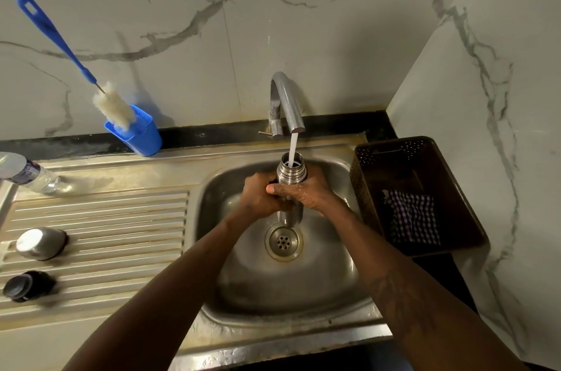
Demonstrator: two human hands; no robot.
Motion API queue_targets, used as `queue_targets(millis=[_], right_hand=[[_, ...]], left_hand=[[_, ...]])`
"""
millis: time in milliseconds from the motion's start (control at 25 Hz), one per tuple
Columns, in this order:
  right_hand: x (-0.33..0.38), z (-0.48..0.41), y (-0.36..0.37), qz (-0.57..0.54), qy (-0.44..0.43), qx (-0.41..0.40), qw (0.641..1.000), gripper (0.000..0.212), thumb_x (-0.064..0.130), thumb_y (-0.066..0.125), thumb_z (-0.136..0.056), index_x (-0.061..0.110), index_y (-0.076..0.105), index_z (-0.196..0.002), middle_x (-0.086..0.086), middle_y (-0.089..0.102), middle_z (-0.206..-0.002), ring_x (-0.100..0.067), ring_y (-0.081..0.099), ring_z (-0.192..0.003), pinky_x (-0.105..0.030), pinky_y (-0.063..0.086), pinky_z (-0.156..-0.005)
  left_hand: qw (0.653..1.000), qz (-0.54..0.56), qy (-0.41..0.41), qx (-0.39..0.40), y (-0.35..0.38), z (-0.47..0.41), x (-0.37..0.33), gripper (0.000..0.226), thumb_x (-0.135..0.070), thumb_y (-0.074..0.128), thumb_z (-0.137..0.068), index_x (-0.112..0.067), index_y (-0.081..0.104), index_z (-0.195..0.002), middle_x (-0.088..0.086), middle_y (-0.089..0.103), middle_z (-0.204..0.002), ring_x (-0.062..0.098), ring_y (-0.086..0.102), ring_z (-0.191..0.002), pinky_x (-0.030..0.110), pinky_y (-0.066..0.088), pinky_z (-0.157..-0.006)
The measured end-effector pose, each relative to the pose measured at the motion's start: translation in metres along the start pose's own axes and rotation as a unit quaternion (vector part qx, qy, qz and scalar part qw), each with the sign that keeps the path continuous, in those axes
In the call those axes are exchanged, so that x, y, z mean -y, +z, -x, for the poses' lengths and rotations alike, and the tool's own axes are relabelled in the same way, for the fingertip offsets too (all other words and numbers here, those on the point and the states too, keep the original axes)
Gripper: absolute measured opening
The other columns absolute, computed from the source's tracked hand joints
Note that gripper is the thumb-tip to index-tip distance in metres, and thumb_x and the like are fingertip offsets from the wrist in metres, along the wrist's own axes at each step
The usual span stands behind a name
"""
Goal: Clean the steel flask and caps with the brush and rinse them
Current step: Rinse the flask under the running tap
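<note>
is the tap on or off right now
On. A white stream of water runs from the tap spout straight into the open mouth of the steel flask, held upright by both hands over the sink.

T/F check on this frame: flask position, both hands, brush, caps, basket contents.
1. Both hands, left hand and right hand, hold the steel flask upright under the tap. True.
2. The tap is off. False: water runs into the flask's mouth.
3. The brush is inside the flask. False: it stands in the blue holder.
4. Two caps lie on the drainboard. True.
5. The basket is empty. False: it holds a checked cloth.
</note>
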State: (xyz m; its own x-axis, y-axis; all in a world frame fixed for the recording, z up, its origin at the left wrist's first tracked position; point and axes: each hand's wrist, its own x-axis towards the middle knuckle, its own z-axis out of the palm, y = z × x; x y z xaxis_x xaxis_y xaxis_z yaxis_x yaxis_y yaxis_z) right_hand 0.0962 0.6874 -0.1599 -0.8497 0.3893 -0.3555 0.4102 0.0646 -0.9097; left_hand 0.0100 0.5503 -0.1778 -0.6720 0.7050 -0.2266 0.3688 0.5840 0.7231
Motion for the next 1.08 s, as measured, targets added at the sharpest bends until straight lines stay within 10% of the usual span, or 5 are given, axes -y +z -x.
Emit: queue_targets(millis=[120, 320, 760, 920, 1080], right_hand=[[-0.005, 0.0, 0.0, 0.039, 0.005, -0.017, 0.999, 0.04, 0.028, 0.098, -0.065, 0.025, 0.074, -0.097, 0.007, 0.078, -0.09, -0.004, 0.073, -0.086, -0.028, 0.06, -0.082], [-0.009, -0.008, 0.004, 0.051, 0.01, -0.047, 0.998, 0.034, 0.028, 0.094, -0.069, 0.023, 0.075, -0.097, 0.005, 0.077, -0.092, -0.008, 0.073, -0.086, -0.03, 0.06, -0.081], [-0.035, 0.001, 0.016, 0.068, 0.033, -0.05, 0.996, 0.027, 0.026, 0.093, -0.061, 0.023, 0.076, -0.083, 0.007, 0.077, -0.081, -0.007, 0.074, -0.077, -0.029, 0.061, -0.077], [-0.035, 0.002, 0.018, 0.094, 0.016, -0.046, 0.994, 0.03, 0.031, 0.092, -0.06, 0.027, 0.076, -0.085, 0.014, 0.077, -0.082, -0.001, 0.072, -0.079, -0.025, 0.059, -0.079], [-0.034, 0.001, 0.02, 0.064, 0.037, -0.07, 0.995, 0.031, 0.033, 0.093, -0.057, 0.028, 0.077, -0.084, 0.011, 0.077, -0.081, -0.004, 0.073, -0.077, -0.031, 0.062, -0.079]], left_hand=[[0.994, 0.056, -0.079, 0.043, -0.01, -0.009, 0.01, 0.021, -0.005, 0.081, -0.081, -0.024, 0.076, -0.091, 0.001, 0.078, -0.092, 0.018, 0.075, -0.092, 0.042, 0.062, -0.091], [0.881, 0.384, -0.221, -0.163, -0.035, -0.041, 0.021, 0.015, -0.006, 0.065, -0.096, -0.017, 0.075, -0.093, 0.012, 0.076, -0.104, 0.033, 0.073, -0.106, 0.047, 0.06, -0.097], [0.837, 0.474, -0.185, -0.203, -0.044, -0.075, -0.034, 0.017, -0.007, 0.061, -0.103, -0.016, 0.073, -0.094, 0.008, 0.073, -0.098, 0.023, 0.073, -0.103, 0.036, 0.062, -0.094], [0.869, 0.44, -0.144, -0.177, -0.04, -0.08, -0.034, 0.036, -0.015, 0.066, -0.102, -0.008, 0.064, -0.137, 0.007, 0.071, -0.127, 0.021, 0.069, -0.117, 0.04, 0.057, -0.104], [0.892, 0.389, -0.152, -0.176, -0.042, -0.083, -0.036, 0.036, -0.022, 0.069, -0.1, -0.013, 0.066, -0.135, 0.004, 0.071, -0.127, 0.021, 0.068, -0.116, 0.045, 0.056, -0.105]])
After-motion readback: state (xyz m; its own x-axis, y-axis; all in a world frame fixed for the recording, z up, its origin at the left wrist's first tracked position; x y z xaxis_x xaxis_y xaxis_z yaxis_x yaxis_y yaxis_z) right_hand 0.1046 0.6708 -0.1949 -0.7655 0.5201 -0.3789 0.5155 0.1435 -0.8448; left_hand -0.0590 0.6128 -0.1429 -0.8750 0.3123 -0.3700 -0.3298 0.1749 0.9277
